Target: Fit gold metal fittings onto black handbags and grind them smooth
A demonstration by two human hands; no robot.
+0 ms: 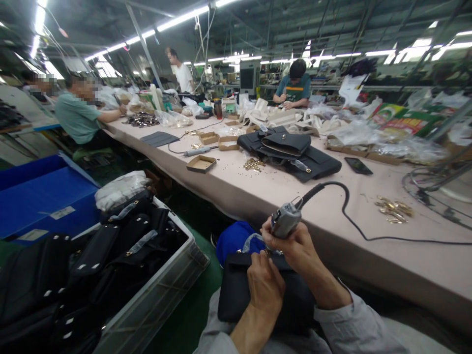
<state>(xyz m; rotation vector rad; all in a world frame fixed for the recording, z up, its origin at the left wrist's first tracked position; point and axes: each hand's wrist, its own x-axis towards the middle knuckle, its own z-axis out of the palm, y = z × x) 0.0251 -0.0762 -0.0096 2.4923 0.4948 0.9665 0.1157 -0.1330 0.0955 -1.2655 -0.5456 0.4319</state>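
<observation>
My right hand (291,243) is wrapped round a grey corded electric screwdriver (285,219), held tilted with its tip pointing down. A black handbag (236,290) lies across my lap. My left hand (263,280) rests on it, fingers pinched together by the screwdriver's tip at the bag's upper edge. What those fingers hold is hidden. Just behind them, a clear-plastic-wrapped handle (252,241) with small gold fittings arches over the bag.
A crate (180,268) of black bags stands at left, beside a blue bin (40,196). On the table (228,189) lie black bags (291,152), gold fittings (394,209), a phone (358,165), a small box (201,163) and another screwdriver (199,151). The cord crosses the right side. Co-workers sit beyond.
</observation>
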